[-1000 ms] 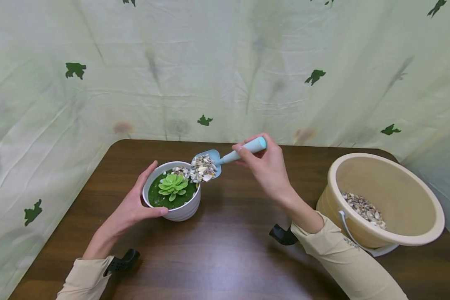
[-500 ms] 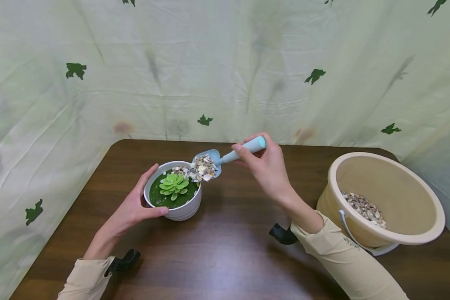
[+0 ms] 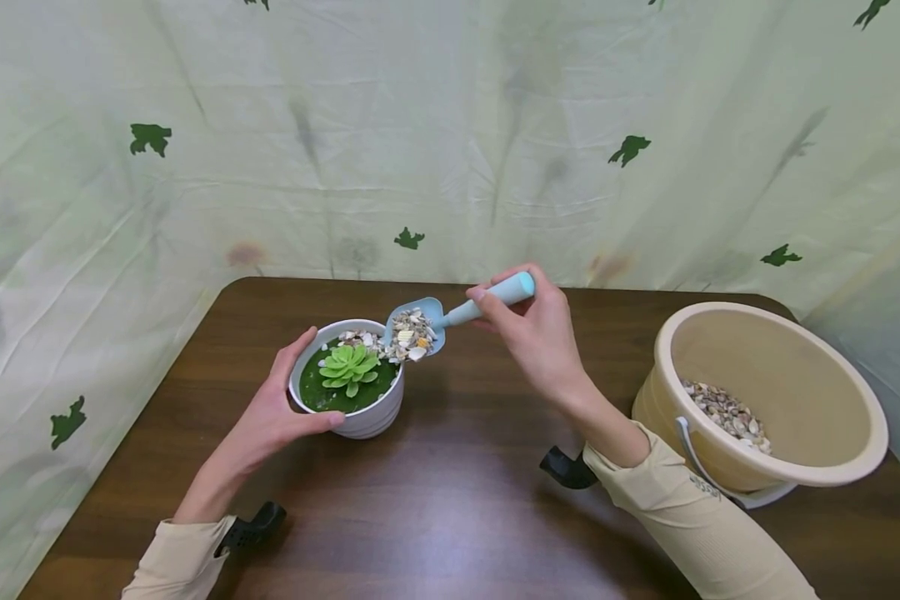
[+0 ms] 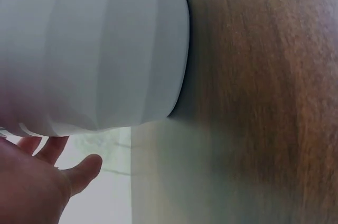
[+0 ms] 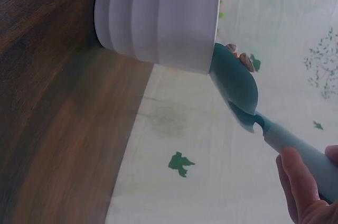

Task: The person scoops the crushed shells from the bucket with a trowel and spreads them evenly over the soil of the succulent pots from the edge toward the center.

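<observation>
A white ribbed flower pot (image 3: 370, 421) stands upright on the table, holding a green succulent (image 3: 349, 367) in dark green fill. Small shells (image 3: 362, 338) lie along the far right of that fill. My left hand (image 3: 285, 406) holds the pot from the left, thumb on the near side and fingers round the far side. With my right hand (image 3: 534, 333) I grip the handle of a light blue scoop (image 3: 433, 310). Its blade carries a heap of shells (image 3: 411, 335) and overlaps the pot's right rim. In the right wrist view, the scoop's tip (image 5: 224, 65) is right at the rim.
A beige bucket (image 3: 802, 475) with a pale handle (image 3: 692, 454) stands at the right of the brown table (image 3: 450, 517). Shells (image 3: 729, 414) cover part of its bottom. Behind the table hangs a pale sheet (image 3: 450, 150) printed with green leaves.
The scoop has shifted slightly right, and more of its blue front edge shows beside the pot. Both hands keep their hold.
</observation>
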The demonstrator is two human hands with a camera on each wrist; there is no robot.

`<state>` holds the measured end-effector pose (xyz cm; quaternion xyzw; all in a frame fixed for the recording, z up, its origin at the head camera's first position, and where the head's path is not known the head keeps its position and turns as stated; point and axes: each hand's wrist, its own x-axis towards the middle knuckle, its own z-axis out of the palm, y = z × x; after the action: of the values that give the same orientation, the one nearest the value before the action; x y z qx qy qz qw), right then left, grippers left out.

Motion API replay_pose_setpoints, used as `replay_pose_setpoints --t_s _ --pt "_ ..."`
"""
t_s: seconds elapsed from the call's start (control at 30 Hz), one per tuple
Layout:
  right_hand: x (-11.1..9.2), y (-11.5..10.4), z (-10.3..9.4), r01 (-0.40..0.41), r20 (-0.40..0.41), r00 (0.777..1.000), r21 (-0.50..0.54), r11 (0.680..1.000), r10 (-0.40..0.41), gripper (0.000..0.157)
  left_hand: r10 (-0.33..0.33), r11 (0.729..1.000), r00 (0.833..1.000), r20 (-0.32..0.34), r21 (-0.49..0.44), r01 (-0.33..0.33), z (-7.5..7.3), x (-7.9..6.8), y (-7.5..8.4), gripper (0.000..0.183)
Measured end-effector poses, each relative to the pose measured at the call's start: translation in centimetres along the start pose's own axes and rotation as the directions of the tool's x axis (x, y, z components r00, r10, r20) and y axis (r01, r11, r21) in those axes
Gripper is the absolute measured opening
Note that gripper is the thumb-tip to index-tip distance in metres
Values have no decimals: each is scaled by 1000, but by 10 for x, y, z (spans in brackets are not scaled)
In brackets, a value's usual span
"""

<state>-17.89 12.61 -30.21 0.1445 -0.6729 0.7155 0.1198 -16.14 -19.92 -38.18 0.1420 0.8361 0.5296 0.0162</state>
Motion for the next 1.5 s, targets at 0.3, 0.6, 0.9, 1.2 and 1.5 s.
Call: replay_pose_setpoints --t_s 0.3,0.6,0.9,1.2,1.5 --pt "0 0 0 8 -7 1000 -40 999 -8 24 12 987 998 62 -160 -2 -3 -1 -2 103" --pt "-2 -2 2 25 -4 1000 -76 997 -25 25 31 992 999 15 -122 -29 -3 1 -3 110" --pt "-3 -1 2 28 -8 1000 -94 995 -29 23 29 997 1000 1 70 -29 -3 3 -2 107" --pt "-4 -2 1 23 -14 1000 -71 997 -24 23 6 1000 999 41 -31 -5 -2 2 1 108" --pt "-12 -30 9 -7 -24 1000 -114 993 4 20 -32 992 999 33 -118 36 0 1 2 105"
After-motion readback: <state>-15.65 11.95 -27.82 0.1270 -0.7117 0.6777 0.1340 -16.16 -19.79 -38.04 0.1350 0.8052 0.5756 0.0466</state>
